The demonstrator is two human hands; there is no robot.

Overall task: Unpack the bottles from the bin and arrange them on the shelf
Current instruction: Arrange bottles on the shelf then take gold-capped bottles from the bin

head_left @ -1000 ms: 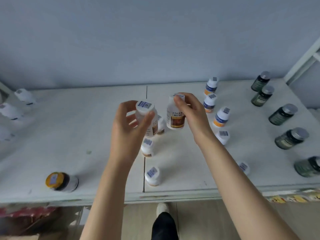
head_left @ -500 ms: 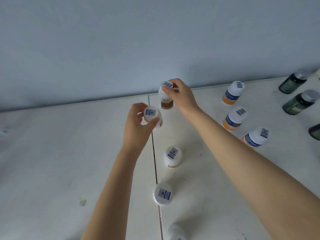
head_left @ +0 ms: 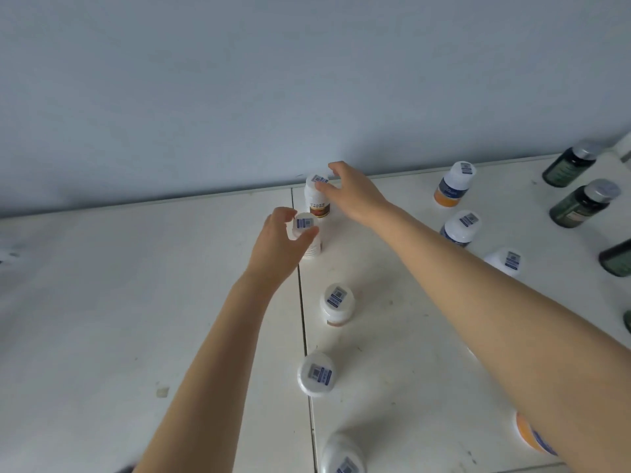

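A white bottle with a brown label (head_left: 317,199) stands at the back of the white shelf (head_left: 136,302), close to the wall. My right hand (head_left: 355,196) reaches over from the right, with thumb and fingers on that bottle's cap. Just in front of it stands a second white bottle (head_left: 306,230). My left hand (head_left: 278,244) curls around its cap, and its base rests on the shelf. Three more white bottles (head_left: 337,303) (head_left: 316,373) (head_left: 343,454) continue the row toward me along the shelf seam.
Bottles with blue and orange labels (head_left: 456,182) (head_left: 461,228) (head_left: 505,262) form a second row to the right, partly behind my right forearm. Dark green bottles with silver caps (head_left: 570,163) (head_left: 584,203) stand at the far right. A grey-blue wall (head_left: 307,80) closes the back.
Both hands carried their bottles from mid-air to the back of the shelf and lowered them. The bottles now stand there. My view has moved closer to the shelf.
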